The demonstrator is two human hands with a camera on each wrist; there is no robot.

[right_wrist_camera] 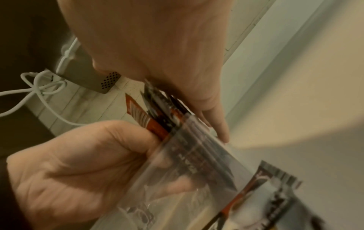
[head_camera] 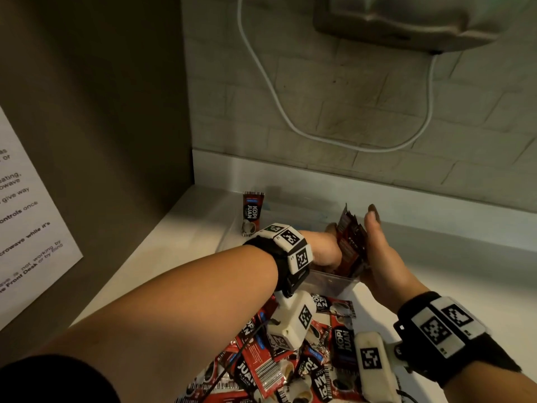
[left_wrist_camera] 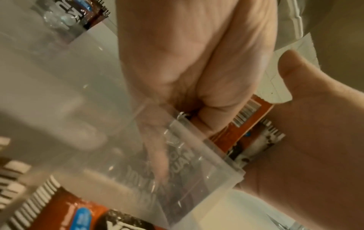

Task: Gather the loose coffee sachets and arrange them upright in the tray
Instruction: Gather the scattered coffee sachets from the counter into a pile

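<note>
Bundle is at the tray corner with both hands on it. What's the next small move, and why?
Probably ease the bundle of sachets down until it stands against the clear tray's right wall. The left hand grips it from one side, the right hand lies flat against the other, and its lower end is already inside. The loose pile waits.

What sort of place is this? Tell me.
Probably a shared pantry or guest kitchenette: a posted notice mentions a microwave and the Front Desk, instant coffee sachets lie heaped on a white counter.
</note>
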